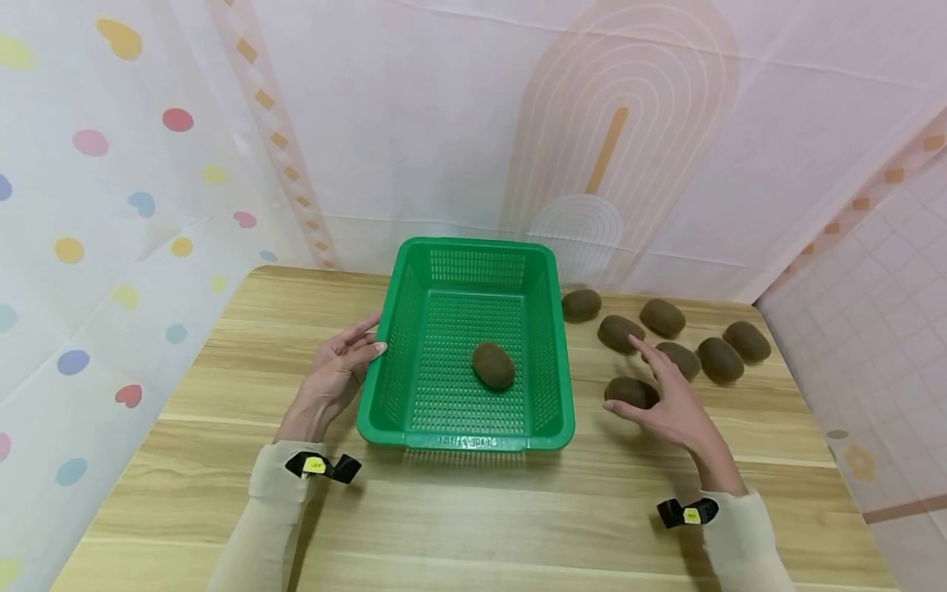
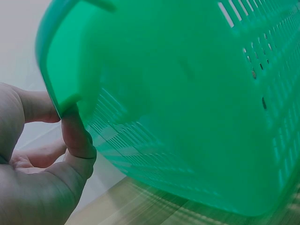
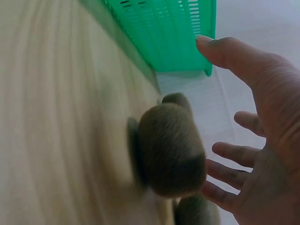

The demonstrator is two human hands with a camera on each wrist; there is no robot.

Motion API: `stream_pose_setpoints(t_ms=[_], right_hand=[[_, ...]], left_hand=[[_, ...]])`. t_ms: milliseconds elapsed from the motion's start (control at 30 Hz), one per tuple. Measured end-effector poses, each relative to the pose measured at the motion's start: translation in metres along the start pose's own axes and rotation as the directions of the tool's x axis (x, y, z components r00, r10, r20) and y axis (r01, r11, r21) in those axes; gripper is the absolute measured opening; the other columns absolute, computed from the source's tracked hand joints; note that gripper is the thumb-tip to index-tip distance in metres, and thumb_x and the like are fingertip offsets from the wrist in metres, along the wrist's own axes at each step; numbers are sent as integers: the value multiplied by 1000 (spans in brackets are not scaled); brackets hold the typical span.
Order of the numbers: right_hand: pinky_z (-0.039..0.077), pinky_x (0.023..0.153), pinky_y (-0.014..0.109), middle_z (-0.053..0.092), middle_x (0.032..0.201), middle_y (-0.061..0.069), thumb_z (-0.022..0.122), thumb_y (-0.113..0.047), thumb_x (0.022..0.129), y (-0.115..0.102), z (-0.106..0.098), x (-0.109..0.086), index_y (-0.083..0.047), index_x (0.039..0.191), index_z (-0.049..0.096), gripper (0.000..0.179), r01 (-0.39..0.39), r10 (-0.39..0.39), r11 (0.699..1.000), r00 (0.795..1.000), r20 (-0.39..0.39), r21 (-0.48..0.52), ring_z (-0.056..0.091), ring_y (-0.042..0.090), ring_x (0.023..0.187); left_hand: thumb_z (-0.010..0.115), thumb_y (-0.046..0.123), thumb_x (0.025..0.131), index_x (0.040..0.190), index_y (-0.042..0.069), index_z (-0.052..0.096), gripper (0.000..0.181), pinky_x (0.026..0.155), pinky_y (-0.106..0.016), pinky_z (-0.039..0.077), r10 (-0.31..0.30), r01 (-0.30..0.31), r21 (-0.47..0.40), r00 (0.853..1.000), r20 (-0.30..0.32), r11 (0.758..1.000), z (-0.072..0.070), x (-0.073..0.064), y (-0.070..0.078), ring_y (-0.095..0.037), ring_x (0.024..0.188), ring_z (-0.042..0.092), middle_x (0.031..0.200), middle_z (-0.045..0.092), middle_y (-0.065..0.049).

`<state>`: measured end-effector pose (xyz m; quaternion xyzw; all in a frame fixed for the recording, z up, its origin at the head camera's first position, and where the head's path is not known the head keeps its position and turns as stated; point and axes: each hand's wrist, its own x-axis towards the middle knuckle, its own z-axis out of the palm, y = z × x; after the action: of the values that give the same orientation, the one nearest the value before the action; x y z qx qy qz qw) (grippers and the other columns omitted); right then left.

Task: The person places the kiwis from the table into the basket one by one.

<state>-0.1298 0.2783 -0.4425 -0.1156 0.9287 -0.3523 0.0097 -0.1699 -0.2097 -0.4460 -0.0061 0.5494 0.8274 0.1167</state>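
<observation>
A green plastic basket [image 1: 466, 441] stands on the table with one brown kiwi [image 1: 493, 366] lying inside it. My left hand [image 1: 336, 374] pinches the basket's left rim between thumb and fingers; in the left wrist view the thumb and a fingertip meet at the rim [image 2: 56, 93]. To the right of the basket, my right hand [image 1: 669, 407] hovers with thumb and fingers spread around the nearest kiwi [image 1: 629, 393], holding nothing. The right wrist view has that kiwi [image 3: 171, 150] on the wood, beside the spread fingers [image 3: 229, 173].
Several more kiwis lie behind and right of my right hand, among them one beside the basket [image 1: 581, 305] and one at the far right [image 1: 747, 342]. A patterned cloth [image 1: 444, 123] hangs along the back and sides of the wooden table [image 1: 473, 526].
</observation>
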Motion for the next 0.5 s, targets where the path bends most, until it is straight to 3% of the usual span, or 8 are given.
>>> stream_pose_setpoints(t_ms=[300,500], right_hand=[[44,108,68,43,156,25,84,-35,86,20,8,-14,-10,161,32,94,-57,57,996,998,-6,70,46,48,138],[54,89,35,54,147,21,81,-28,90,27,12,-22,-6,153,45,76,-47,49,998,998,-51,45,59,36,123]], left_hand=[[64,-4,97,160,0,30,71,78,-21,64,2,-2,0,1000,2,1000,0,1,0,-8,89,73,105,73,0],[65,-3,98,160,1,30,72,78,-21,64,0,0,4,1000,0,1000,-2,1,-1,-9,89,73,109,72,0]])
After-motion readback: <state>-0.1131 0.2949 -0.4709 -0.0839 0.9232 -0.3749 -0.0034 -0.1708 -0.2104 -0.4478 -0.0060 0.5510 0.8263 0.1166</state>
